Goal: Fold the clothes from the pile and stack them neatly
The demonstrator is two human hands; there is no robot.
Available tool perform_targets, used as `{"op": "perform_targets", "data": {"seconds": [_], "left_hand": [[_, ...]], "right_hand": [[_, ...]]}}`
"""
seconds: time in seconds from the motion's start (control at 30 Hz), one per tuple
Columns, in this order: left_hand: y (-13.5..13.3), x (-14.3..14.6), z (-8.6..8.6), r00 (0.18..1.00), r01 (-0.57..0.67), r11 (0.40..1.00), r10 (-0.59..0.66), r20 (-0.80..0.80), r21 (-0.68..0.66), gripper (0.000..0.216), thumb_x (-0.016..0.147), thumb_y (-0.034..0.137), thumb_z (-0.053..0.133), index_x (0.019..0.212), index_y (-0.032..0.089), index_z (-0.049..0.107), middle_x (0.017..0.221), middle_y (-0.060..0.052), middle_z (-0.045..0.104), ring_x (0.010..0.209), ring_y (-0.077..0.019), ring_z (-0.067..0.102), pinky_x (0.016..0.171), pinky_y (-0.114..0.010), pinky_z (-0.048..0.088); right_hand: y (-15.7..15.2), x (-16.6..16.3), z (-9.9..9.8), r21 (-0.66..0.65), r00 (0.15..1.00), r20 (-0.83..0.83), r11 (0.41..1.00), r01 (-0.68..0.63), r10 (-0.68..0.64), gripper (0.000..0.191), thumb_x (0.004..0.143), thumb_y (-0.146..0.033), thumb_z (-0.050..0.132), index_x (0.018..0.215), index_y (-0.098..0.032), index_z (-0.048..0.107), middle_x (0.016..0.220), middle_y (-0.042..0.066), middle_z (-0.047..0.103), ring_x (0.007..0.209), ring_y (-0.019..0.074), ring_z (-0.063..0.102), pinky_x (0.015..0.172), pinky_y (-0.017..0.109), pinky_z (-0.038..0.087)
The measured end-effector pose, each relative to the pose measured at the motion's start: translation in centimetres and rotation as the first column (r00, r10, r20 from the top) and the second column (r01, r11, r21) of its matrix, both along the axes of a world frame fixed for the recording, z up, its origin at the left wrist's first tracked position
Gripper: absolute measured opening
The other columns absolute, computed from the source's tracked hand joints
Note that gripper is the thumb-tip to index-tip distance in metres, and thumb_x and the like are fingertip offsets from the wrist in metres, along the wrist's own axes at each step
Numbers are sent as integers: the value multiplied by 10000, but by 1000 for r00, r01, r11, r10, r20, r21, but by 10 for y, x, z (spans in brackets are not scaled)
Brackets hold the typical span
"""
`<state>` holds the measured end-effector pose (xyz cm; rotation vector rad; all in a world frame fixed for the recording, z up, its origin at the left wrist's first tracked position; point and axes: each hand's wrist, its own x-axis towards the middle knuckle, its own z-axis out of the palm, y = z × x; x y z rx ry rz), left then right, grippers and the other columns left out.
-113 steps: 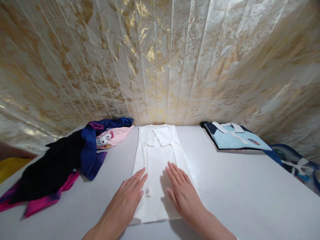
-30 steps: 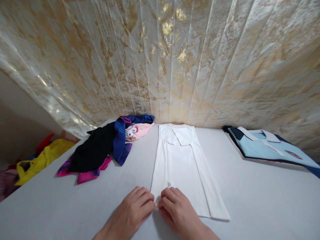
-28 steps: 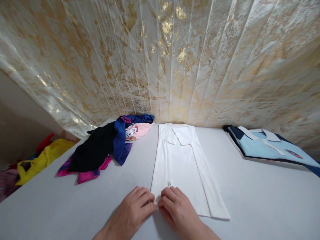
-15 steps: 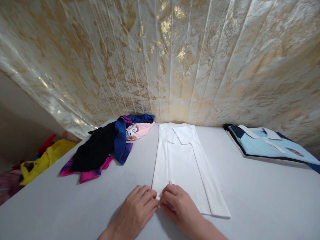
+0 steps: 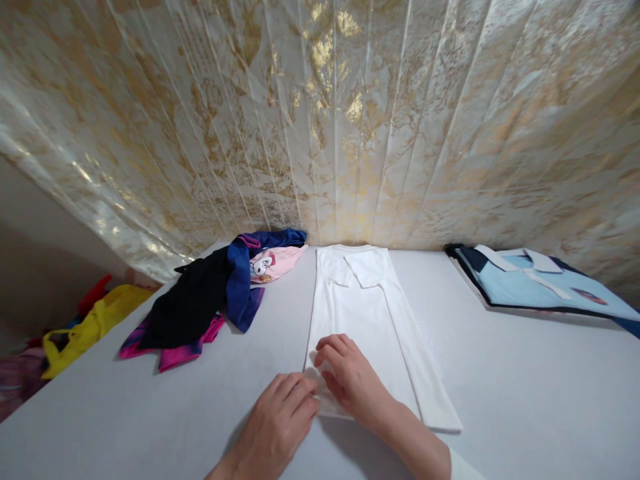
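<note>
A white T-shirt (image 5: 363, 320) lies face down in front of me, with its sides and sleeves folded inward and its neckline at the far edge. At the near left corner, my left hand (image 5: 285, 417) has its fingers closed on the hem; the fingertips are partly hidden. My right hand (image 5: 350, 377) is over the lower left part of the shirt, fingers curved and thumb apart, with nothing held. Its forearm crosses the near hem.
Rumpled black, navy and pink clothes (image 5: 195, 300) lie at the left on the white table (image 5: 525, 387). Folded shirts, a light blue polo (image 5: 530, 280) on top, are stacked at the right. Beyond the left edge is a yellow garment (image 5: 95, 327). A gold-patterned curtain (image 5: 320, 120) hangs behind.
My right hand has let go of the near left corner and moved forward over the shirt. My left hand has stayed at the corner.
</note>
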<state>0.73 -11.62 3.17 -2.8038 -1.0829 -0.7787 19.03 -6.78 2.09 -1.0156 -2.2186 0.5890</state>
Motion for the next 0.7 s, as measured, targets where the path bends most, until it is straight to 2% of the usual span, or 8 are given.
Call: {"op": "perform_targets", "data": {"seconds": [0.13,0.43,0.7], "left_hand": [[-2,-2,2,1000,27,1000,-27,-11,-10,249,994,136,375,922,170,611,943,-50,612,858,-199,526,752,-348,426],[0,4,1,999,-24,1000,24,-49,4,210,946,90,415,846,174,579,910,-42,598,853,-214,513,762,-369,400],[-1,14,-2,996,-73,996,75,-47,51,165,869,49,474,803,173,560,878,-44,600,854,-220,531,802,-396,417]], "right_hand": [[0,-3,-2,-29,999,53,1000,10,-8,396,664,35,493,971,-201,575,1054,61,586,990,209,506,844,350,415],[1,-5,-2,-50,999,27,999,19,-18,315,733,6,535,958,-200,612,1046,49,591,975,194,508,832,333,392],[1,-5,-2,-51,999,-4,998,35,-35,332,705,22,538,935,-202,624,1025,44,600,959,195,521,828,337,400]]}}
